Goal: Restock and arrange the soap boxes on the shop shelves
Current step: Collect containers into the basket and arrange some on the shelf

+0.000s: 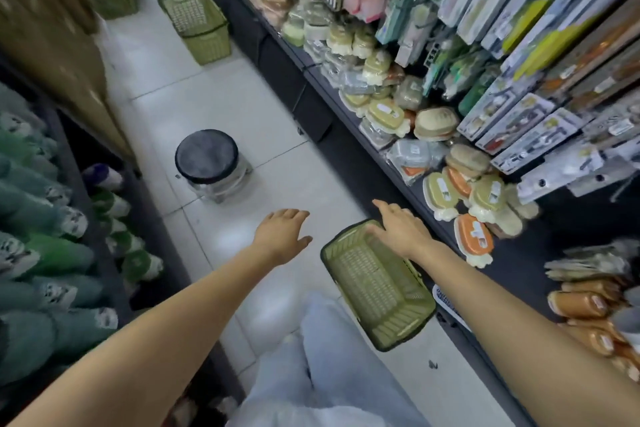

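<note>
At the left edge of the frame we saw soft, plush green goods (38, 253) packed on a dark rack. Left of centre, on the glossy pale floor tiles (221, 100), stood a round black-topped stool (207, 156) with a clear base. Our left hand (282, 234) hovered above the tiles, fingers released and holding nothing. Right of centre, our right hand (398, 229) rested on the far rim of a green lattice plastic basket (377, 284) on the floor, which looked empty; we could not tell whether its fingers grasped the rim. The soap boxes (446, 191), rounded cream, olive and orange shells in crinkly film, lay heaped on the dark shelf (394, 166) at the right. We judged this a gap between loads; next we needed stock, then tidy rows.
</note>
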